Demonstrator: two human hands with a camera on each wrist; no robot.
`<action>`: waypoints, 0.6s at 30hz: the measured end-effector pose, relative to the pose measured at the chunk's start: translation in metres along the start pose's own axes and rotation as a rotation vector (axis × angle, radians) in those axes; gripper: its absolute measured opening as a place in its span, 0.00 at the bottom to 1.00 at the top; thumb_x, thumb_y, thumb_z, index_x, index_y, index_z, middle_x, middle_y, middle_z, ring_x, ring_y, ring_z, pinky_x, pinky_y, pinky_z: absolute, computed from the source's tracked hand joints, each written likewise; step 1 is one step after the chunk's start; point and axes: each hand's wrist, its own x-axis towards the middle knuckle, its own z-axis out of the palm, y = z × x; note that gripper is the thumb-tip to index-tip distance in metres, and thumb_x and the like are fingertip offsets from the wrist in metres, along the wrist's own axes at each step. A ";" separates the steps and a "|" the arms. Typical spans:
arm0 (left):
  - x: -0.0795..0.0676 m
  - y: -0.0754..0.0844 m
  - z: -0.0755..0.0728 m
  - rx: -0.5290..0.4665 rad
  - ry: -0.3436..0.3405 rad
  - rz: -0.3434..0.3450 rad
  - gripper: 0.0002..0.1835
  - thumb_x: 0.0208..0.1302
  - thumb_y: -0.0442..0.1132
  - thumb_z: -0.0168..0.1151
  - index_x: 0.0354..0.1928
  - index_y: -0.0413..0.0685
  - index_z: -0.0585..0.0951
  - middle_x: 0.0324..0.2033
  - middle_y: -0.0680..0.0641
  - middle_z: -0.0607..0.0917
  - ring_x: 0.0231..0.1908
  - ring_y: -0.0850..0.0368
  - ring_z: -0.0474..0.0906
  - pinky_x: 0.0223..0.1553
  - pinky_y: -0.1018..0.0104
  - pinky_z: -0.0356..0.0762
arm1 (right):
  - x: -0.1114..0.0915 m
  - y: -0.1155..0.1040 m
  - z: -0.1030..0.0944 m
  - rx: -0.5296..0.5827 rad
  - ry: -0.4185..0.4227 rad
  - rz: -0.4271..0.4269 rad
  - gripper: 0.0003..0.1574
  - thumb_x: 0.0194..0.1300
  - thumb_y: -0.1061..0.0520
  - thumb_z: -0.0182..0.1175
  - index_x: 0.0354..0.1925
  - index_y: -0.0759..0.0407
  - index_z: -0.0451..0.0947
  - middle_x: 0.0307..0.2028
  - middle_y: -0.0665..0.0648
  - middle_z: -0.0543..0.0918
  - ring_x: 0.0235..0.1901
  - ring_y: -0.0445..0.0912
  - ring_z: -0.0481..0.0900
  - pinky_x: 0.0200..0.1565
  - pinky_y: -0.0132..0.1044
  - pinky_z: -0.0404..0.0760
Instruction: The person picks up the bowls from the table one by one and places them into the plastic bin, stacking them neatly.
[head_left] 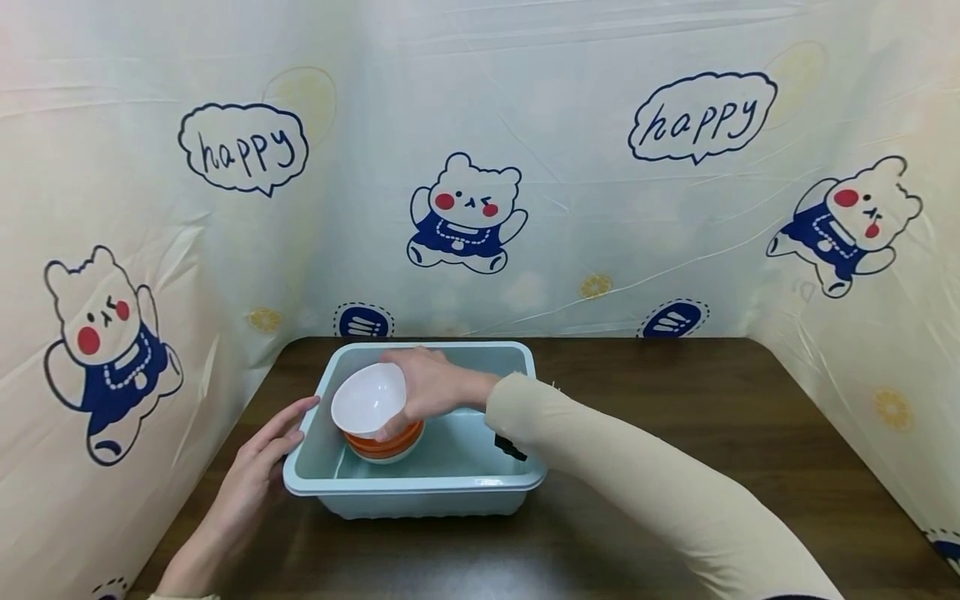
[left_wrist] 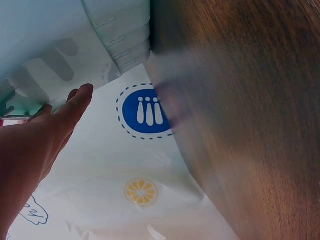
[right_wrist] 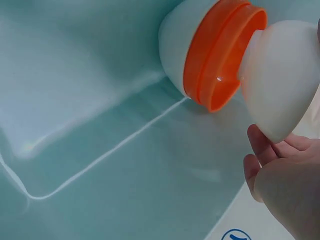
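Observation:
A light blue plastic basin (head_left: 420,502) stands on the table, and a stack of bowls rests in its left part. Orange bowls (head_left: 378,448) (right_wrist: 220,55) are nested in a white bowl (right_wrist: 177,47) at the bottom. Just above the stack, my right hand (head_left: 431,383) (right_wrist: 290,170) grips another white bowl (head_left: 367,400) (right_wrist: 282,75) by its right side; this bowl is tilted. My left hand (head_left: 258,467) (left_wrist: 45,135) has its fingers extended and touches the basin's left rim from outside.
The dark wood table (head_left: 637,417) extends to the right of the basin. A patterned plastic sheet (head_left: 570,208) with printed bears stands behind the table and along both sides. A small black thing (head_left: 510,447) shows under the right sleeve, inside the basin's outline.

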 end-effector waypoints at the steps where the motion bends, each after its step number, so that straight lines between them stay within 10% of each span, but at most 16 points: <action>1: 0.000 0.000 0.000 -0.002 -0.001 0.001 0.32 0.86 0.53 0.43 0.84 0.54 0.56 0.82 0.43 0.51 0.72 0.38 0.57 0.52 0.64 0.79 | 0.000 0.001 0.001 -0.001 -0.001 -0.001 0.63 0.51 0.34 0.79 0.77 0.53 0.65 0.66 0.49 0.76 0.65 0.46 0.65 0.68 0.46 0.64; 18: 0.000 0.000 0.001 -0.004 0.002 -0.008 0.31 0.86 0.53 0.42 0.84 0.54 0.55 0.82 0.43 0.52 0.71 0.38 0.58 0.52 0.63 0.79 | 0.003 0.011 0.020 -0.060 0.008 -0.011 0.62 0.52 0.32 0.77 0.76 0.54 0.64 0.66 0.52 0.76 0.63 0.47 0.67 0.61 0.43 0.75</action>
